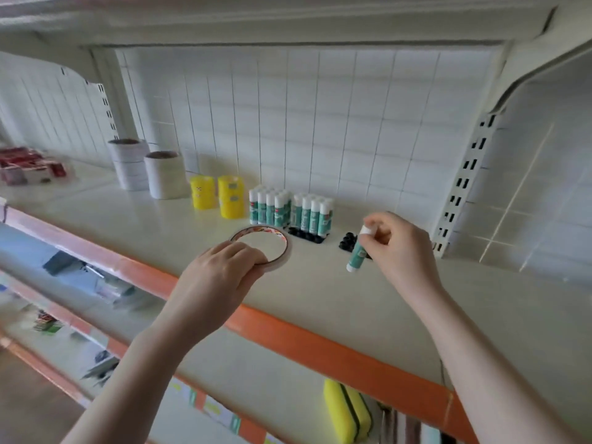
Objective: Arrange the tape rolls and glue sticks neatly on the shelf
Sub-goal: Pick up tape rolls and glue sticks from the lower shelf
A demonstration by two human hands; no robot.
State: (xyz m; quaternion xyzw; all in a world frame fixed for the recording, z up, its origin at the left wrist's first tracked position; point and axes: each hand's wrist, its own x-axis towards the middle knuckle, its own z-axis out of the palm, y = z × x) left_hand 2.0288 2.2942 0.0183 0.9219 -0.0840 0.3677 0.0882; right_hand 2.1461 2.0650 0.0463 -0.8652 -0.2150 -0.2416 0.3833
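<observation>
Right hand pinching glue stick, left hand gripping tape roll; tilted stick risking toppling standing glue sticks.

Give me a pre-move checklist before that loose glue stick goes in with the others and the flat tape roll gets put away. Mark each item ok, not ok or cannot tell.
1. Right hand grips the loose glue stick by its cap end: ok.
2. Stick upright for placing: not ok, it hangs tilted.
3. Free shelf space to the right of the standing glue sticks: ok.
4. Small black holder behind the stick free to take it: cannot tell, partly hidden.
5. Left hand has hold of the flat tape roll: ok, fingers over its near rim.
6. Room beside the yellow tape rolls: ok.
</observation>
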